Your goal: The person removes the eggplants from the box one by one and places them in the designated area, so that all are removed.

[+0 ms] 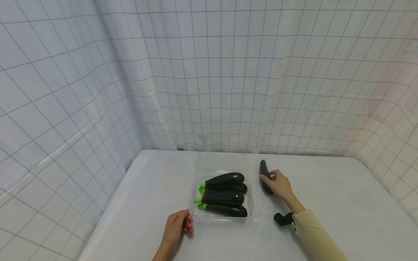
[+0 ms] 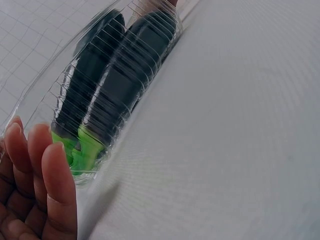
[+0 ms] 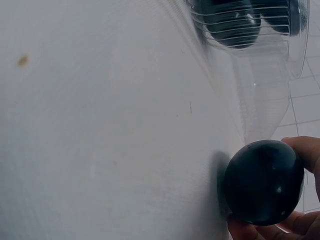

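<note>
Right, I have the right hand (image 1: 280, 184) with thumb and fingers pinching one eggplant (image 3: 264, 182), just right of the clear box (image 1: 219, 219), stem pointing away from me. Whether it bears on the desk (image 1: 147, 188) or hangs slightly above, I can't tell, and that's my first worry: smooth, glossy skin, a fingertip pinch, so a hasty lift could let it slip or swivel. Loose on the desk, that round body would probably roll. Now across to the left hand (image 1: 176, 225): fingers loosely bent at the box's near left corner, but I can't see whether finger and thumb pinch the rim or just touch it. If that's only a touch, a knock could skid the box, thin plastic as it looks. And look at the load, four eggplants (image 1: 225, 197) side by side with stems to the left, little slack between them; a bump from the right might roll the whole row. Watch the black gadget (image 1: 283, 219) by the right sleeve too: swing that arm left too low and I'd fear it clipping the box's wall
</note>
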`<state>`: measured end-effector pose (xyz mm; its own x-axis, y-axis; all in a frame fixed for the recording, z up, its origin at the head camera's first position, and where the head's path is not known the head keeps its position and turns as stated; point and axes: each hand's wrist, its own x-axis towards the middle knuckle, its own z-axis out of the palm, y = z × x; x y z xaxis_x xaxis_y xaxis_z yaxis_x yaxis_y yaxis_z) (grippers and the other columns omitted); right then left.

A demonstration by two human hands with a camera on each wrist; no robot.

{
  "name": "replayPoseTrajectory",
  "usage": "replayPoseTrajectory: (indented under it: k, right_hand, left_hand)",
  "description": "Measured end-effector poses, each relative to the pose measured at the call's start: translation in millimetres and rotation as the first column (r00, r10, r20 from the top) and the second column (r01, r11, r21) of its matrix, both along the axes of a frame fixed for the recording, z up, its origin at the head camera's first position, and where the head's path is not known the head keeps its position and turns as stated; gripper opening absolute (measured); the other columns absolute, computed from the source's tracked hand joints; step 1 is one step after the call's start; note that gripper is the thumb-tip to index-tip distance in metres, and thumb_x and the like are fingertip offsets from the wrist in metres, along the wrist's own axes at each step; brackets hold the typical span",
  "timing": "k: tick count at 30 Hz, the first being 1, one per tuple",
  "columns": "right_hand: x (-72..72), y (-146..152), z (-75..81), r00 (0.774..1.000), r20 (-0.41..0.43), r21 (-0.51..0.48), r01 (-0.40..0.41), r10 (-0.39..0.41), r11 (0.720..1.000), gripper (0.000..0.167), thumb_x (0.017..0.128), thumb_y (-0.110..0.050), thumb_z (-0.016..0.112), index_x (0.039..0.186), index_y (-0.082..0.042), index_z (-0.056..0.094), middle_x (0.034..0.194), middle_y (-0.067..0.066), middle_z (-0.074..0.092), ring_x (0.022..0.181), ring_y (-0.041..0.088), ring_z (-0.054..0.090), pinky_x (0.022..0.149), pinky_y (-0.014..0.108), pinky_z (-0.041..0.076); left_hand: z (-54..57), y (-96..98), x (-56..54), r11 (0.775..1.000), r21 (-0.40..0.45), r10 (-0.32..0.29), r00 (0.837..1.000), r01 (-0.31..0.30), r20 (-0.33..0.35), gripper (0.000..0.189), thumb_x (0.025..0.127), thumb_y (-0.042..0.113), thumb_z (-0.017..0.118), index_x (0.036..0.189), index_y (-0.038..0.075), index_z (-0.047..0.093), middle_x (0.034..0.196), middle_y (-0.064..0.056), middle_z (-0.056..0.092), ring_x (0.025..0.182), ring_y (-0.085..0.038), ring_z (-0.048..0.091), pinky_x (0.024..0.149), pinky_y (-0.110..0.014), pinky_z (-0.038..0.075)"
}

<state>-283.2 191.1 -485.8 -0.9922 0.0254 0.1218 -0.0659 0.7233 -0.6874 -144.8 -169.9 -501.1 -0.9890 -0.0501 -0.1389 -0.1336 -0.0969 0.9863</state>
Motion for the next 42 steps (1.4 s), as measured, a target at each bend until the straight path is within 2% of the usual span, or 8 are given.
replayPoseTrajectory:
  k: [12, 24, 28, 35, 42]
  right_hand:
    - [0.9, 1.0, -0.5, 1.000, 0.020, -0.016, 0.015, -0.015, 1.000, 0.061, 0.091, -0.045, 0.058, 0.118, 0.009, 0.052, 0.106, 0.028, 0.060, 0.093, 0.039, 0.059, 0.074, 0.047, 0.050]
    - [1.3, 0.6, -0.5, 0.997, 0.058, 0.032, 0.043, -0.045, 0.999, 0.065, 0.094, -0.051, 0.048, 0.120, 0.008, 0.054, 0.107, 0.024, 0.060, 0.091, 0.034, 0.059, 0.073, 0.046, 0.049]
    - [1.5, 1.8, -3.0, 0.997, 0.054, 0.040, 0.053, -0.055, 0.998, 0.067, 0.095, -0.053, 0.046, 0.120, 0.008, 0.054, 0.107, 0.023, 0.060, 0.094, 0.035, 0.059, 0.076, 0.048, 0.048]
    - [2.9, 3.2, -4.0, 0.997, 0.029, 0.051, 0.064, -0.065, 0.997, 0.067, 0.094, -0.053, 0.048, 0.118, 0.010, 0.054, 0.104, 0.024, 0.061, 0.090, 0.035, 0.060, 0.074, 0.048, 0.049]
    - [2.0, 4.3, -6.9, 0.997, -0.002, 0.093, 0.072, -0.072, 0.993, 0.073, 0.092, -0.055, 0.049, 0.120, 0.012, 0.051, 0.108, 0.028, 0.054, 0.091, 0.038, 0.056, 0.075, 0.050, 0.047]
  left_hand:
    - [-0.4, 0.0, -0.2, 1.000, 0.008, 0.001, 1.000, 0.000, -0.011, 0.033, 0.098, 0.015, 0.046, 0.071, -0.001, 0.057, 0.059, -0.004, 0.053, 0.046, -0.013, 0.055, 0.047, -0.026, 0.051]
    - [-0.2, 0.0, 0.1, 1.000, 0.010, 0.002, 1.000, -0.002, -0.004, 0.033, 0.098, 0.016, 0.046, 0.071, 0.000, 0.057, 0.058, -0.004, 0.053, 0.046, -0.013, 0.055, 0.047, -0.025, 0.051]
    - [0.6, -0.3, 0.7, 1.000, 0.002, -0.003, 1.000, 0.003, -0.013, 0.034, 0.099, 0.017, 0.046, 0.071, 0.000, 0.057, 0.058, -0.004, 0.053, 0.046, -0.012, 0.056, 0.048, -0.025, 0.051]
    - [0.2, 0.3, 0.9, 1.000, 0.005, -0.003, 1.000, 0.003, -0.008, 0.034, 0.098, 0.017, 0.047, 0.071, -0.001, 0.057, 0.058, -0.005, 0.053, 0.047, -0.013, 0.056, 0.048, -0.025, 0.051]
    - [-1.8, 0.6, 0.0, 1.000, 0.012, 0.000, 1.000, 0.000, -0.007, 0.034, 0.098, 0.017, 0.047, 0.071, -0.001, 0.057, 0.058, -0.005, 0.053, 0.046, -0.013, 0.056, 0.047, -0.026, 0.051]
